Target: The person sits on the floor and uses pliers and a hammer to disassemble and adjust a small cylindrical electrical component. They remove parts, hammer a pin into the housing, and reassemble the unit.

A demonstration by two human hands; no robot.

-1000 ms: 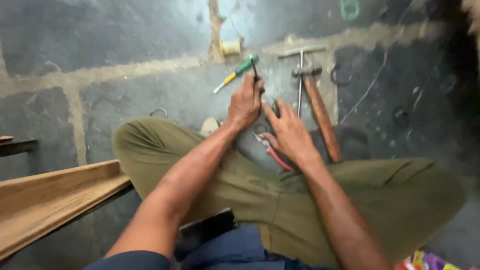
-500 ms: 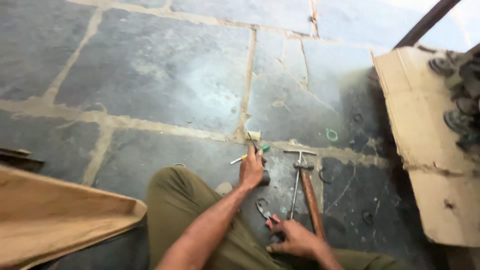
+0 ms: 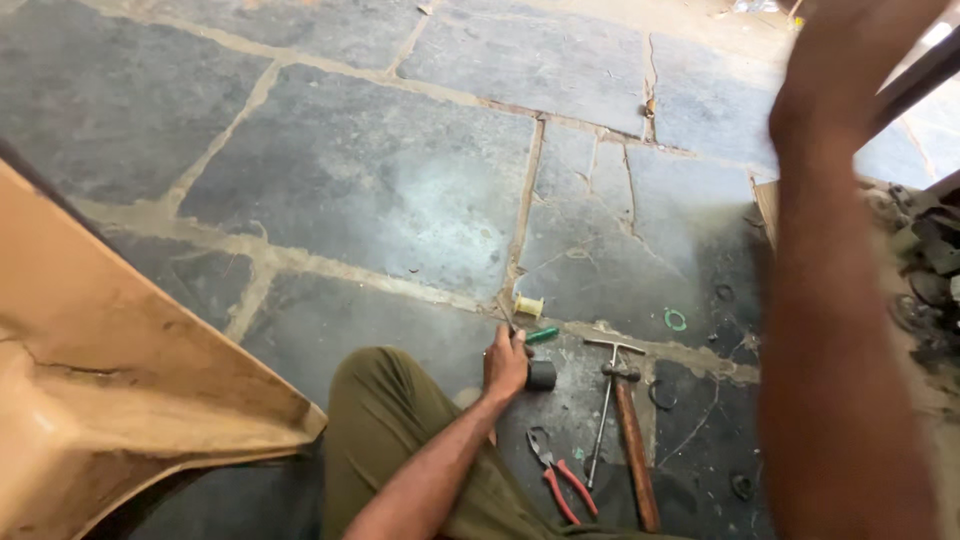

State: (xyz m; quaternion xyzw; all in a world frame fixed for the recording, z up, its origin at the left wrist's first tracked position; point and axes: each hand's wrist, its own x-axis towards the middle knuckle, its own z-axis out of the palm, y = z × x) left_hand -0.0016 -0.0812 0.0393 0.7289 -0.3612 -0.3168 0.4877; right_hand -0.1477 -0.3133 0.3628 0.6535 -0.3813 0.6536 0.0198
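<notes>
Currently your left hand rests low on the grey stone-slab floor, fingers curled together around a small dark cylindrical piece, which sits just right of the palm on the floor. Just beyond the fingertips lies a screwdriver with a green handle, and slightly farther out a small pale yellow spool. To the right of that hand lie a wooden-handled hammer and a thin metal T-handled rod, side by side. Nearer you from the hand, red-handled pliers lie beside your olive-trousered knee. Your right arm is raised high, close to the camera; its hand is cut off by the frame's top edge, so whether it is closed or spread cannot be told.
</notes>
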